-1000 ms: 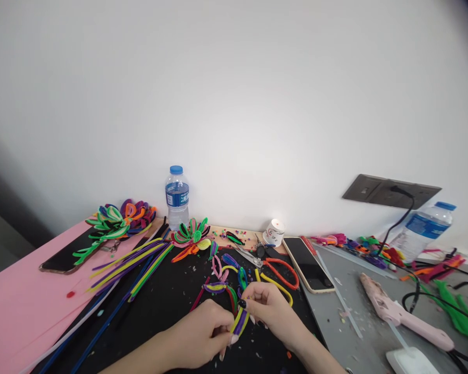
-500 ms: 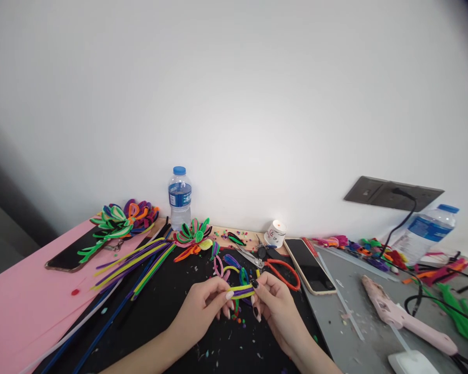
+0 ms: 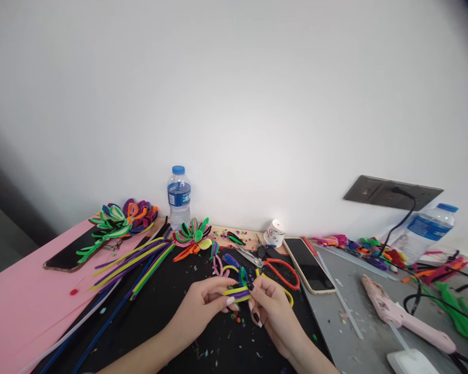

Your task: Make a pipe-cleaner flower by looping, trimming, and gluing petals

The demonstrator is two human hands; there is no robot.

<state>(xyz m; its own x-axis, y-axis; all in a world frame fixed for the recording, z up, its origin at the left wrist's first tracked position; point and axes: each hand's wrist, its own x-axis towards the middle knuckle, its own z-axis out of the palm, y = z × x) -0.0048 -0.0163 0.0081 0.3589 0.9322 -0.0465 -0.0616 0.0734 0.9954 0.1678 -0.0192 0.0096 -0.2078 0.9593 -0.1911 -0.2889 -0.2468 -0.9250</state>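
A short bundle of yellow and purple pipe cleaners [image 3: 238, 295] stretches between my two hands above the black mat. My left hand [image 3: 205, 304] pinches its left end between thumb and fingers. At the other end, my right hand [image 3: 271, 306] is closed on the strips, and a yellow length curves out behind it. Just beyond my fingers lie bent pipe-cleaner pieces [image 3: 231, 259] in purple, blue and pink. Scissors with red handles [image 3: 284, 272] rest behind my right hand.
Loose pipe cleaners [image 3: 140, 267] and pipe-cleaner flowers [image 3: 195, 236] lie on the left, near a water bottle [image 3: 179, 200]. A paper cup [image 3: 275, 233] and phone [image 3: 310, 266] are at the back right. A pink glue gun [image 3: 407, 319] lies on the grey surface.
The bundle has tilted and shifted slightly left. A yellow loop now shows to the right behind my right hand. Both hands keep their hold.
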